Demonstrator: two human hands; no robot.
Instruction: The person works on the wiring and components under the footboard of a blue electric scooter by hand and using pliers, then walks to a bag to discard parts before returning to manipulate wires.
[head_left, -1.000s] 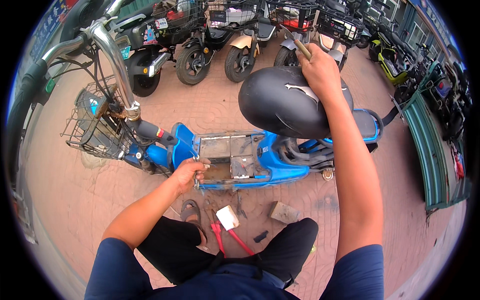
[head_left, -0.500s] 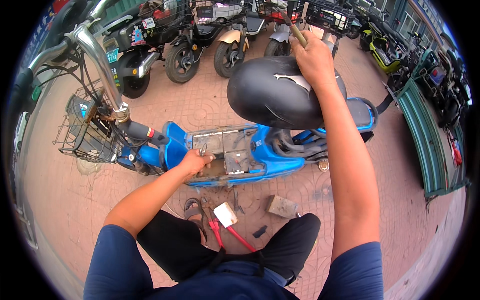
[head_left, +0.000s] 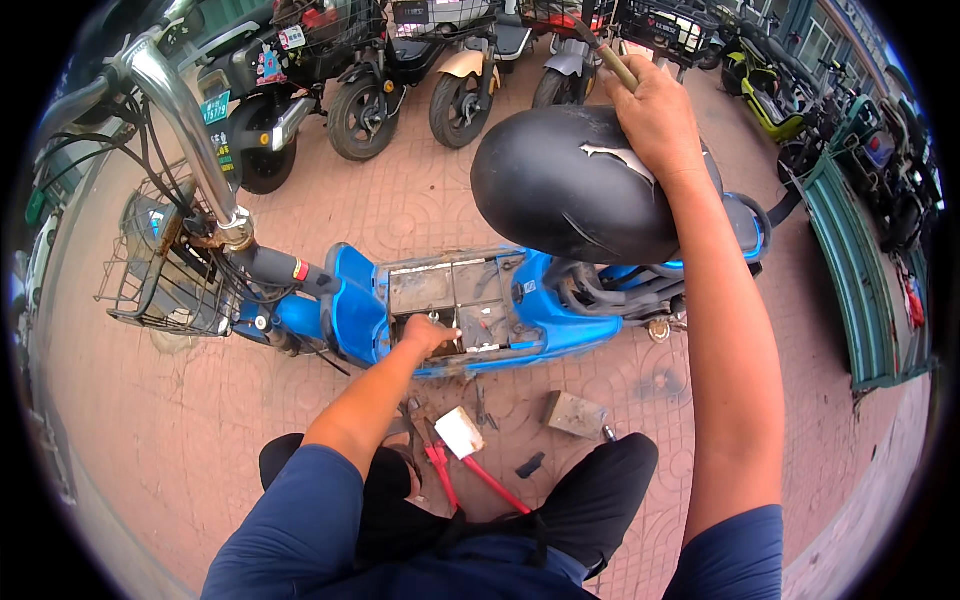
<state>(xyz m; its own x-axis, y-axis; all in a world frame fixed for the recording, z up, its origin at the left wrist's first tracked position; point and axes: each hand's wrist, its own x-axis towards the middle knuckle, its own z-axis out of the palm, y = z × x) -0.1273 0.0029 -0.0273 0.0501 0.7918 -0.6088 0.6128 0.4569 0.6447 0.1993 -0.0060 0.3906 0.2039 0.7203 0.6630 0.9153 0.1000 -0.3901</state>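
A blue electric scooter (head_left: 570, 335) stands side-on before me, its footboard compartment (head_left: 420, 290) uncovered and dirty inside. My left hand (head_left: 428, 336) reaches down into the near part of this compartment. Its fingers are curled, with one digit pointing right; whatever they hold is hidden. At the upper right, my right hand (head_left: 655, 118) grips a wooden-handled tool (head_left: 622, 72) whose dark, narrow end points up and left. That hand is over the torn black seat (head_left: 560, 190), which is tipped up.
Red-handled bolt cutters (head_left: 490, 482) lie between my legs, with a white block (head_left: 459, 433) on them. A brick (head_left: 575, 413) and a small black piece (head_left: 530, 465) are on the paving. Parked scooters (head_left: 365, 115) line the back; a green metal cart (head_left: 845, 270) stands right.
My left hand has moved right and lower into the compartment; a small metal ring seen beside it earlier no longer shows. The view has shifted slightly, while my right hand still holds the tool.
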